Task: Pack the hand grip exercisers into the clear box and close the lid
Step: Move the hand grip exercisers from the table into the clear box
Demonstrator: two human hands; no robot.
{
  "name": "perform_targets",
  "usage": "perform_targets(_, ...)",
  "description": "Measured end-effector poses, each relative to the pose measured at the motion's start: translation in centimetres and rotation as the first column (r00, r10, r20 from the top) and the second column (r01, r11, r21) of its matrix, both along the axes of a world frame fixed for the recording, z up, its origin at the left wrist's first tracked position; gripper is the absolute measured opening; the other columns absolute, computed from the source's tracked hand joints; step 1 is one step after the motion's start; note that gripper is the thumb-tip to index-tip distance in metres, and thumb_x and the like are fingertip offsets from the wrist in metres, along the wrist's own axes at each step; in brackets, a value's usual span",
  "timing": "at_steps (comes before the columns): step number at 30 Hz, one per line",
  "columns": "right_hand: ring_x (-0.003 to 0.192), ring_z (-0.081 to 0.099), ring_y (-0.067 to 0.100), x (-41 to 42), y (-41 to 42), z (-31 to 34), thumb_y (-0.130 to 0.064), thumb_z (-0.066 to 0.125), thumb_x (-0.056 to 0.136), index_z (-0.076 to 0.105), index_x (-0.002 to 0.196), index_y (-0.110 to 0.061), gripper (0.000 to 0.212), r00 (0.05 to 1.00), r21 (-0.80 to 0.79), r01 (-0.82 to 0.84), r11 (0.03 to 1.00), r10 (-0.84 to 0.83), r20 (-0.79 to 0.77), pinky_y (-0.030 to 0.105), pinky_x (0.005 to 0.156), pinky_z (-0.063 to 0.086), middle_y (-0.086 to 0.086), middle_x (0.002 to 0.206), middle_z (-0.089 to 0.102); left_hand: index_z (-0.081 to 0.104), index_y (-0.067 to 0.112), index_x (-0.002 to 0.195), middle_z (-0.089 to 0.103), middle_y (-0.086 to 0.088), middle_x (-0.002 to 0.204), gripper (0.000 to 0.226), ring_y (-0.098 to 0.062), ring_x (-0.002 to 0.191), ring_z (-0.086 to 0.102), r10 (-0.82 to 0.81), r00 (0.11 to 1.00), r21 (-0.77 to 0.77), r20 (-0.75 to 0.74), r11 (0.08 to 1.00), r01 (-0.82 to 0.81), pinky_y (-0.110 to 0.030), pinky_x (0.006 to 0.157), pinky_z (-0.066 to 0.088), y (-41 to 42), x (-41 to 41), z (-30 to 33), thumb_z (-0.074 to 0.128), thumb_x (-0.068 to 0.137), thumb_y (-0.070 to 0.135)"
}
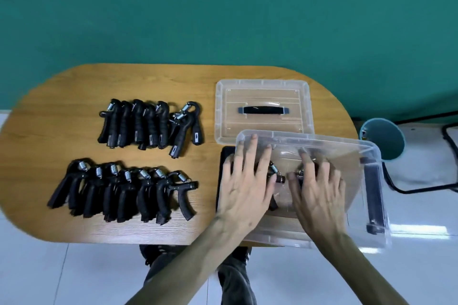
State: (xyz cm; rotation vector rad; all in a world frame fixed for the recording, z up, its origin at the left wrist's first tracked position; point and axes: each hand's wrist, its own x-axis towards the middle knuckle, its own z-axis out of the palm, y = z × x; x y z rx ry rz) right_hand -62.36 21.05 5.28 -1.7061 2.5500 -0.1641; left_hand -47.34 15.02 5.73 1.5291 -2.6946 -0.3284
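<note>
The clear box (371,156) stands at the right end of the wooden table (74,86), overhanging its front edge. Both my hands are down inside it. My left hand (244,188) and my right hand (319,190) lie flat, fingers spread, over black hand grip exercisers (277,176) on the box floor; whether either hand grips one is hidden. The clear lid (262,96) with a dark handle lies flat behind the box. Two rows of several black exercisers lie on the table's left half, a far row (151,126) and a near row (124,193).
A teal bin (383,137) stands on the floor right of the table, beside a black chair frame (421,188). A teal wall rises behind the table. My legs and shoes (233,277) show below the table's front edge.
</note>
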Motion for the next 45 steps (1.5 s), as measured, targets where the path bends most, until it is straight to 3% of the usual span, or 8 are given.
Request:
perform_targets(7,0.125,0.047,0.043,8.7,-4.6,2.5,-0.039,0.041,0.101,0.045,0.145,-0.019,0.049,0.981,0.008,-0.184,0.983,0.185,-0.052,0.054,0.090,0.046,0.017,0.147,0.045,0.036,0.019,0.151,0.044,-0.004,0.154,0.051,-0.025,0.134,0.046,0.088,0.995,0.029,-0.054,0.996,-0.087,-0.044,0.100,0.042,-3.3,9.0,2.0,0.026,0.107,0.044)
perform_targets(13,0.118,0.048,0.040,18.8,-8.3,2.6,-0.043,0.033,0.105,0.037,0.149,-0.024,0.048,0.960,0.087,-0.267,0.960,0.273,-0.059,0.052,0.091,0.046,0.016,0.146,0.042,0.033,0.023,0.153,0.042,-0.005,0.155,0.052,-0.024,0.135,0.045,0.190,0.981,0.038,-0.042,0.981,-0.188,-0.042,0.096,0.043,-6.2,19.3,1.6,0.024,0.107,0.045)
perform_targets(21,0.120,0.051,0.036,31.9,-12.4,-1.6,-0.043,0.040,0.102,0.037,0.150,-0.022,0.052,0.932,0.171,-0.358,0.918,0.364,-0.005,0.048,0.085,0.049,0.013,0.148,0.042,0.037,0.022,0.149,0.053,-0.006,0.142,0.050,-0.027,0.117,0.053,0.321,0.942,0.120,0.101,0.936,-0.332,-0.044,0.093,0.044,-8.4,33.9,-3.6,0.025,0.107,0.046)
perform_targets(27,0.128,0.047,0.040,39.5,-17.1,-6.9,-0.042,0.043,0.101,0.037,0.149,-0.018,0.054,0.910,0.223,-0.413,0.883,0.411,0.058,0.052,0.089,0.050,0.015,0.150,0.040,0.019,0.025,0.156,0.023,-0.008,0.164,0.059,-0.030,0.146,0.027,0.415,0.891,0.283,0.183,0.846,-0.452,-0.053,0.114,0.032,-9.7,40.8,-9.4,0.012,0.104,0.052)
perform_targets(32,0.144,0.029,0.045,42.0,-21.8,-10.3,-0.040,0.042,0.102,0.030,0.153,-0.017,0.057,0.909,0.223,-0.415,0.882,0.414,0.053,0.057,0.104,0.042,0.017,0.159,0.028,0.003,0.029,0.160,-0.008,-0.007,0.169,0.068,-0.031,0.154,0.005,0.441,0.879,0.301,0.182,0.826,-0.477,-0.057,0.121,0.017,-10.3,43.0,-14.3,0.007,0.100,0.063)
perform_targets(35,0.149,0.020,0.044,42.9,-24.2,-11.5,-0.042,0.040,0.102,0.028,0.153,-0.018,0.057,0.915,0.187,-0.398,0.898,0.402,0.015,0.058,0.109,0.036,0.017,0.162,0.022,0.002,0.030,0.160,-0.012,-0.004,0.169,0.071,-0.032,0.155,-0.002,0.446,0.887,0.281,0.123,0.841,-0.462,-0.059,0.122,0.012,-10.8,43.7,-15.8,0.008,0.100,0.067)
perform_targets(40,0.150,0.013,0.048,44.2,-26.4,-12.8,-0.044,0.042,0.101,0.026,0.154,-0.017,0.062,0.921,0.186,-0.379,0.907,0.389,-0.018,0.061,0.114,0.032,0.019,0.165,0.015,-0.004,0.031,0.161,-0.014,-0.004,0.169,0.071,-0.032,0.155,-0.001,0.499,0.863,0.288,0.077,0.818,-0.499,-0.059,0.123,0.014,-10.2,45.6,-16.8,0.010,0.100,0.066)
perform_targets(45,0.150,0.002,0.052,46.0,-28.2,-14.2,-0.050,0.046,0.098,0.016,0.159,-0.019,0.074,0.950,0.228,-0.304,0.925,0.311,0.006,0.063,0.118,0.021,0.020,0.167,0.000,-0.013,0.033,0.159,-0.023,0.000,0.167,0.074,-0.033,0.152,0.014,0.477,0.875,0.305,0.079,0.824,-0.477,-0.060,0.113,0.033,-9.8,47.0,-17.3,0.019,0.100,0.064)
